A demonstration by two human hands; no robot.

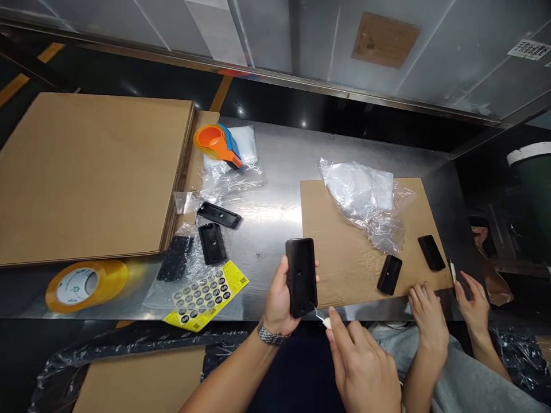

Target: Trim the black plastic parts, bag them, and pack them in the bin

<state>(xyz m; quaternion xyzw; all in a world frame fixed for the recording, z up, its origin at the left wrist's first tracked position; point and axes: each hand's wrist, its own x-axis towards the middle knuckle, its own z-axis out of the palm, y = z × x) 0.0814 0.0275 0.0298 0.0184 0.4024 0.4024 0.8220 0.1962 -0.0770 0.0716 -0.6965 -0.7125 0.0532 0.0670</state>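
My left hand [279,301], with a watch on its wrist, grips a black rectangular plastic shell [301,275], its hollow side facing me. In my right hand [361,361] is a small white-handled trimming knife [326,322]. Its thin metal tip meets the lower right corner of the shell. To the left, two more black shells [218,214] [212,244] lie near a plastic bag. A yellow sheet of round stickers [206,295] rests at the table's front edge.
A co-worker's hands [430,318] are at the right, one holding a white tool [453,272]. Two black shells [390,275] [431,253] and clear bags [361,186] lie on cardboard [314,212]. Stacked cardboard [94,178], a tape roll [60,295] and an orange tape dispenser [221,150] stand left.
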